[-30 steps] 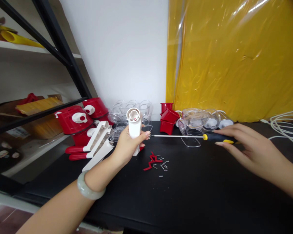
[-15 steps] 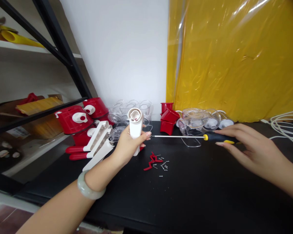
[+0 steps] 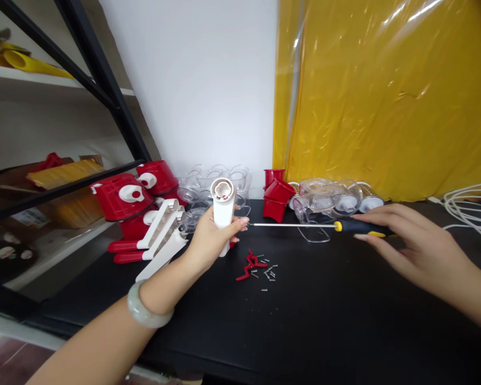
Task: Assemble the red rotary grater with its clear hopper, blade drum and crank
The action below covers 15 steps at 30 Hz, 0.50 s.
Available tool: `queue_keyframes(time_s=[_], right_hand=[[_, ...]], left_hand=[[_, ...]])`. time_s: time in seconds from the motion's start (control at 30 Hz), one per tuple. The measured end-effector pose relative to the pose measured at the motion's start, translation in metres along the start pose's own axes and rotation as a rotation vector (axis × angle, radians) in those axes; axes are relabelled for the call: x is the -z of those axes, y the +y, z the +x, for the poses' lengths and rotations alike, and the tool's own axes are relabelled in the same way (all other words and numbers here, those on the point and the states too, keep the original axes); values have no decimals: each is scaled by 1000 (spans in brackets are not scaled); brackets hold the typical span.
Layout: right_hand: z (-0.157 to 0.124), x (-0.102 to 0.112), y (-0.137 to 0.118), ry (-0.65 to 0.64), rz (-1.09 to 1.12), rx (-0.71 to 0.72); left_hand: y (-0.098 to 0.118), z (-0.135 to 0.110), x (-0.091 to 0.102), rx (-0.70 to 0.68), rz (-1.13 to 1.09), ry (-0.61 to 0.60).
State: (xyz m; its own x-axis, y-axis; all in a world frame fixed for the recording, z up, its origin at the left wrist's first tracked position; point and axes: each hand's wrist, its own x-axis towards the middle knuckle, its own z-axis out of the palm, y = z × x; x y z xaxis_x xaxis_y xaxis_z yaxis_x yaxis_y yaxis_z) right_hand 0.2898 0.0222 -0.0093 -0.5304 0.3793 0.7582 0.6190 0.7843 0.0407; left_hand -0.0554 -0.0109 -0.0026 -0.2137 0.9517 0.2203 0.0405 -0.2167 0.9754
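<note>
My left hand (image 3: 212,230) is closed around a white plastic crank handle (image 3: 223,211), its round socketed end facing me. My right hand (image 3: 412,246) grips the black and yellow handle of a screwdriver (image 3: 344,226) between thumb and fingers. The screwdriver lies level, its long shaft running left to the fingertips of my left hand. A tiny metal piece shows at its tip; whether it is a screw I cannot tell. Below, on the black table (image 3: 324,321), lie small red plastic pieces (image 3: 250,262) and several loose screws (image 3: 270,272).
Left of my left hand are more white handles with red grips (image 3: 156,235) and red housings (image 3: 124,198). Clear plastic parts (image 3: 236,182), red hoppers (image 3: 278,195) and drum graters (image 3: 369,198) line the wall. White cable (image 3: 465,206) coils at the right.
Almost nothing differs. The white handle's round end has shifted very slightly to the right; both hands and the screwdriver stay in place.
</note>
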Motion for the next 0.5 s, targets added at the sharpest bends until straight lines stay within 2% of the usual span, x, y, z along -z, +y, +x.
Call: queue_keyframes(time_s=[0.5], right_hand=[[1,0,0,12,0,-3]], left_hand=[[-2,1,2,-15,-5,-15]])
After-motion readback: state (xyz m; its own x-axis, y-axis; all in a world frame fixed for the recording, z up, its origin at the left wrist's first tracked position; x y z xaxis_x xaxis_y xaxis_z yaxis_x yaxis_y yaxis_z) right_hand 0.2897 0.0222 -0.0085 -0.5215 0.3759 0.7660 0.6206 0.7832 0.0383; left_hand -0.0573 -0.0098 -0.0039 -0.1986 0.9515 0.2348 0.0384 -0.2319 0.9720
